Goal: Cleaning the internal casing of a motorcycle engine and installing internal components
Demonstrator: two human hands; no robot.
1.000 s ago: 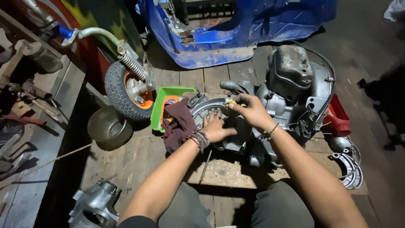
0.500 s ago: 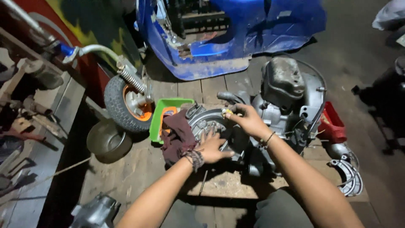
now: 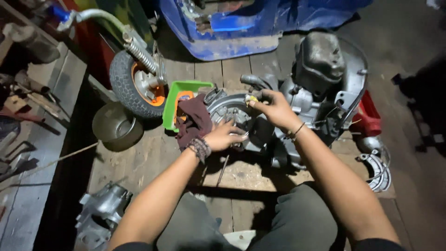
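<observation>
Wooden planks point(image 3: 153, 162) bear the engine point(image 3: 288, 107), lengthwise left-right; left hand point(image 3: 223, 136) flat, right hand point(image 3: 274, 109) pinching it.

Dim scene, light from head cam hits centre, corners drop to black w/ slight blur.

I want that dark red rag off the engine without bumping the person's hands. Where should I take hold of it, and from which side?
Judging by its pose, pinch the dark red rag at its bunched left part, over the green tray, coming from the wheel side. That end lies free; its lower right edge runs by the left hand, and the right hand works farther right on the engine.
</observation>
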